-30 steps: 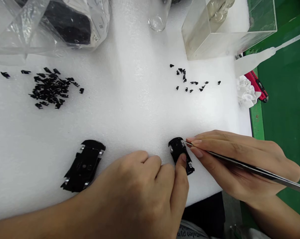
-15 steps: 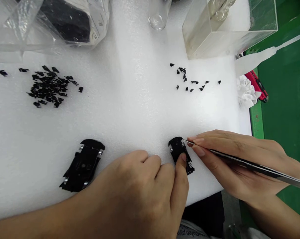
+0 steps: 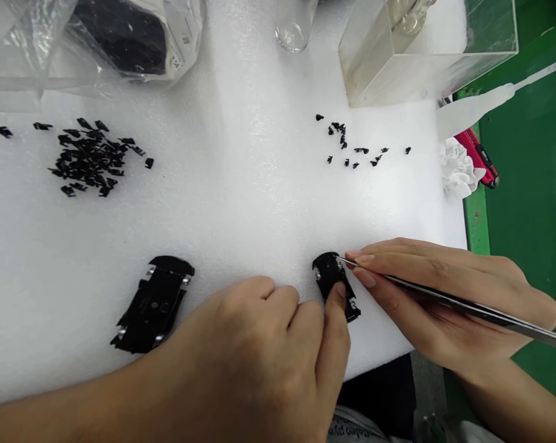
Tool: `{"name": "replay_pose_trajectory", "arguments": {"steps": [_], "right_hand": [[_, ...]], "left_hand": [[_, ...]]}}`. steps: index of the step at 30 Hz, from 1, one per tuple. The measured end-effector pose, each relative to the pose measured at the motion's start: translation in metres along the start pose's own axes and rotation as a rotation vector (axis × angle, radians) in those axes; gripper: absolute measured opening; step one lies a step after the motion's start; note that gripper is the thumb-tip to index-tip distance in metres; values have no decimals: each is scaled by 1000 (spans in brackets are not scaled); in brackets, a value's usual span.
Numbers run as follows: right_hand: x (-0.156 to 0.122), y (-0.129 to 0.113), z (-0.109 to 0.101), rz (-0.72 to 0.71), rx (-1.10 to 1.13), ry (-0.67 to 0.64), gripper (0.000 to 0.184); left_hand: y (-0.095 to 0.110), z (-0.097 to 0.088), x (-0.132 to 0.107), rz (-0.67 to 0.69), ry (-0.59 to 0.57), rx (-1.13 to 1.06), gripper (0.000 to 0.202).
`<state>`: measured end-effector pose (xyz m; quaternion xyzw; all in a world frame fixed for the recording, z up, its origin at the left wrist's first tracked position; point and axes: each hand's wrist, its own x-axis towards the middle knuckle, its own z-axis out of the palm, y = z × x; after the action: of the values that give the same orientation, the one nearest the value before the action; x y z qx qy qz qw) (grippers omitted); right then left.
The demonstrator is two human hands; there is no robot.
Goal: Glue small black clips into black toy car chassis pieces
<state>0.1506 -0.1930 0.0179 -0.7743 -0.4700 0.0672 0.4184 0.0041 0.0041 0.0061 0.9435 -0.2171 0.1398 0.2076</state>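
Pinning a black molded part [image 3: 332, 280] under the left thumb [image 3: 337, 323] while touching it with steel tweezers [image 3: 462, 304].
Right fingers [image 3: 365, 261] are closing narrowly on the tweezers, their tip touching the part's upper edge; the right hand [image 3: 444, 289] is resting just beside the part, and the left hand [image 3: 254, 332] is curling on a white foam sheet [image 3: 259, 215]. A second black part [image 3: 155, 306] is lying left of that hand, small black pieces [image 3: 91, 160] are lying in a heap beyond, and a clear acrylic box [image 3: 389, 61] is standing farther off.

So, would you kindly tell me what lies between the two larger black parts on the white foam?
The head view shows the left hand there, with white foam beyond it.
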Motion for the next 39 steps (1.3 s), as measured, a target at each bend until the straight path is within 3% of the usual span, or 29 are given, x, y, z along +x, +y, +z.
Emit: {"name": "replay_pose_trajectory", "arguments": {"steps": [8,18,25,30,36,39], "right_hand": [[-1,-3,-2,30,-42,9,24],[2,-3,-1,-11,-56,26,23],[2,0,1,-24,5,28,33],[-1,-3,-4,42,-82,-6,32],[1,-15,-7,19,-141,-23,24],[-7,-23,-3,113,-121,-30,27]], "left_hand": [[-1,1,3,-9,-17,-5,29],[1,1,-1,7,-28,5,24],[-1,2,0,17,-29,3,27],[0,3,0,-13,25,2,23],[5,3,1,-54,-28,-45,17],[12,7,1,-115,14,-30,15]]}}
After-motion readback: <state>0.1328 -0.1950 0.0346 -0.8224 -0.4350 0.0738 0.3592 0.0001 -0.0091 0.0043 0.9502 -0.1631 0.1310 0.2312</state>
